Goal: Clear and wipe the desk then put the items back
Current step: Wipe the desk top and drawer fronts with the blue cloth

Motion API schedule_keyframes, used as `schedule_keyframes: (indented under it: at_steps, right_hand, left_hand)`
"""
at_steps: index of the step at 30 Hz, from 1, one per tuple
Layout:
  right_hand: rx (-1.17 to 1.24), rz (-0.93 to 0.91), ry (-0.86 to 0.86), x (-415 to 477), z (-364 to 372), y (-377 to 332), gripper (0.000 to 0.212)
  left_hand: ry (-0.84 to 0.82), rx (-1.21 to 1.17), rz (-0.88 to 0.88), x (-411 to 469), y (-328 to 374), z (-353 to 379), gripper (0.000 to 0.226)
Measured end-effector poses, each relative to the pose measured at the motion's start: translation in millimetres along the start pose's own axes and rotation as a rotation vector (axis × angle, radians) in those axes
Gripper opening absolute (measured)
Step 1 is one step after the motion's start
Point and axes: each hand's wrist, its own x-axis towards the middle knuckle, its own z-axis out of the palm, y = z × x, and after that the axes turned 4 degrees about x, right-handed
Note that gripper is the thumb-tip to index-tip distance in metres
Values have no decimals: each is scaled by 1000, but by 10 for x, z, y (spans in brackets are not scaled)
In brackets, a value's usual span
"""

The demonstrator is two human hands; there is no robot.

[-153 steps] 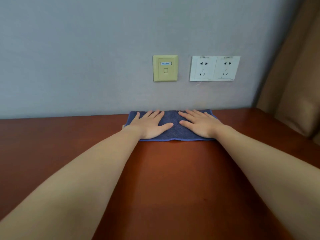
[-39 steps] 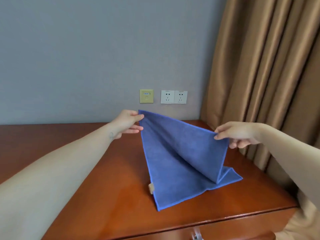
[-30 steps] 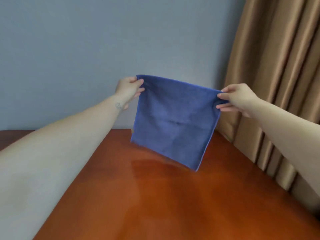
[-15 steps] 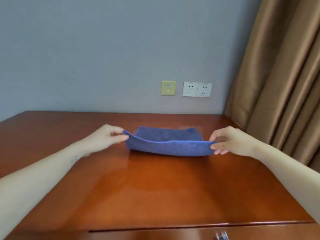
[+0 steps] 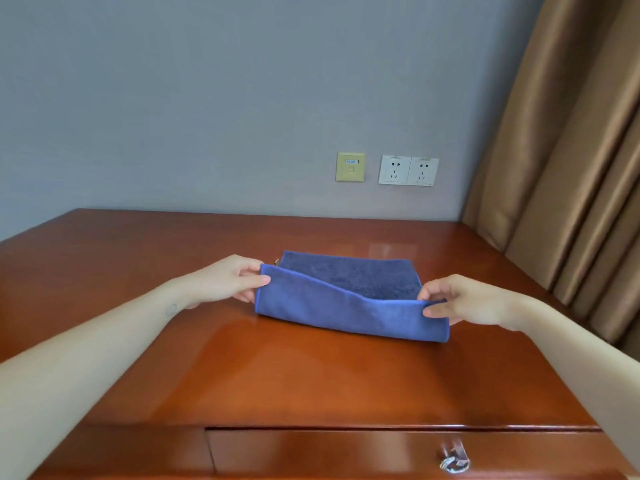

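Observation:
A blue cloth [image 5: 349, 306] lies on the reddish-brown wooden desk [image 5: 277, 375], its near half lifted and folding over the far half. My left hand [image 5: 228, 282] pinches the cloth's upper left corner between thumb and fingers. My right hand [image 5: 464, 301] pinches the upper right corner, lower than the left one. A small tan label sticks out at the cloth's far left edge.
The desk stands against a grey wall with a yellow data socket [image 5: 350, 167] and a white double power socket [image 5: 408, 170]. Brown curtains [image 5: 568, 150] hang at the right. A drawer with a metal handle [image 5: 454, 462] sits under the front edge.
The cloth went from being held up in the air to lying on the desk. In the last half second both hands drew its near edge toward me, the right corner dropping lower.

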Motion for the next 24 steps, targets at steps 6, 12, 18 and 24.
schedule_keyframes:
  at_steps: [6, 12, 18, 24]
  right_hand:
    - [73, 64, 313, 377, -156, 74, 5]
    - [-52, 118, 396, 955, -314, 182, 9]
    - [-200, 172, 435, 1406, -411, 252, 13]
    - [-308, 232, 461, 1588, -371, 309, 14]
  left_hand:
    - [71, -107, -11, 398, -14, 79, 18]
    - [222, -75, -122, 1027, -16, 168, 24]
    - [272, 155, -149, 1445, -93, 177, 22]
    - [219, 470, -147, 1636, -41, 133, 15]
